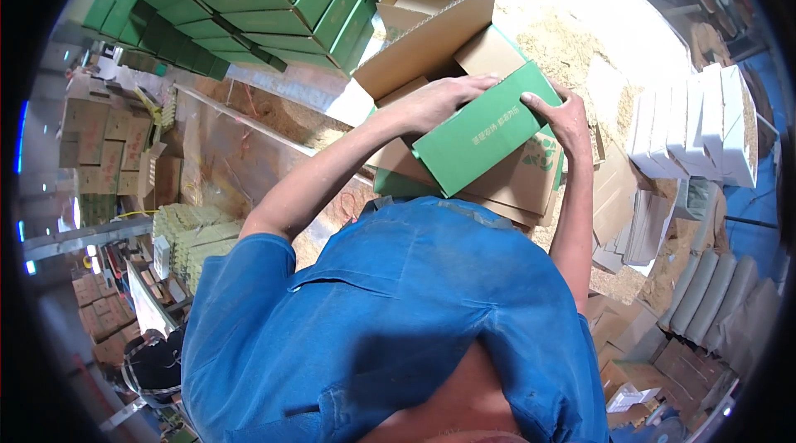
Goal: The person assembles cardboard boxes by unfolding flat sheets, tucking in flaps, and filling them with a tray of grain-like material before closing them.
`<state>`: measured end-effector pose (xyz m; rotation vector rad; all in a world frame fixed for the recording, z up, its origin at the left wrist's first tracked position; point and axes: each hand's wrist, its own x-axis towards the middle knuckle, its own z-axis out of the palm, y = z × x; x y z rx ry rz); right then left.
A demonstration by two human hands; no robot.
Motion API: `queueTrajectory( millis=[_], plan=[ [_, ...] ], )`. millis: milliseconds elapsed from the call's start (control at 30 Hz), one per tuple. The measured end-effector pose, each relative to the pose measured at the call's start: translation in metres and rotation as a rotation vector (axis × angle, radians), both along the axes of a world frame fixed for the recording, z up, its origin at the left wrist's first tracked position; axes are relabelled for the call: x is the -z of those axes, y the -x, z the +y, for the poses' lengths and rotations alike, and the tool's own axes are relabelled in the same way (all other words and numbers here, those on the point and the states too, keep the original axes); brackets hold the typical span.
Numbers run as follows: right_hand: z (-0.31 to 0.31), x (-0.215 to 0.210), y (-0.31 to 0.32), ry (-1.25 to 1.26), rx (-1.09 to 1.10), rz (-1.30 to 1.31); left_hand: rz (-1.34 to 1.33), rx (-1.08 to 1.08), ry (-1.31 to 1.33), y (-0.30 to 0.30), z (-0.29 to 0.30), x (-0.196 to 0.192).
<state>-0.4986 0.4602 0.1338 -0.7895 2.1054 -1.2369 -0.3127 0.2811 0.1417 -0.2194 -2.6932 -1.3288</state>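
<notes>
- Cardboard, green and smooth-faced with sharp straight edges and a line of pale print, makes up the long narrow box (pixel 485 136) in front of the person's chest; it lies at a slant, over the near side of an open brown carton.
- The right hand (pixel 570 120) is bent round the box's far right corner: the thumb lies flat on the green face and the fingers curl behind the edge, so the corner is pinched between them.
- The left hand (pixel 452 99) reaches across the upper long edge, its back turned up and its fingers stretched forward; their tips go out of sight, and from here I can't make out whether they grip or merely rest.
- The brown carton (pixel 424 45) has a broad, matte panel standing up on its far side, with ridged corrugation along the top.
- Just beyond it is a shallow brown box (pixel 435 0), its inside bare.
- Green boxes (pixel 286 0) rise in square-cornered layers at the far left.
- Over on the right, folded white card (pixel 692 124) stands in a tight row, with plump, wrinkled grey sacks (pixel 713 294) nearer.
- Bumpy, pale yellow trays (pixel 199 236) are piled to the left.
- Loose, crumbly straw-coloured litter (pixel 572 41) covers the floor ahead.
- The person's blue shirt (pixel 398 294) is creased, soft cloth.
</notes>
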Motion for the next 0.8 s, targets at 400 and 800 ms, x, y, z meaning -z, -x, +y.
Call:
queueTrajectory(
  millis=[400, 800],
  plan=[
    [0.000, 0.012, -0.007, 0.067, 0.073, 0.011, -0.111, -0.307, 0.065, -0.078, -0.002, -0.043],
    [0.046, 0.136, 0.020, 0.304, -0.120, -0.233, -0.038, 0.002, 0.577, -0.073, 0.005, -0.011]
  ],
)
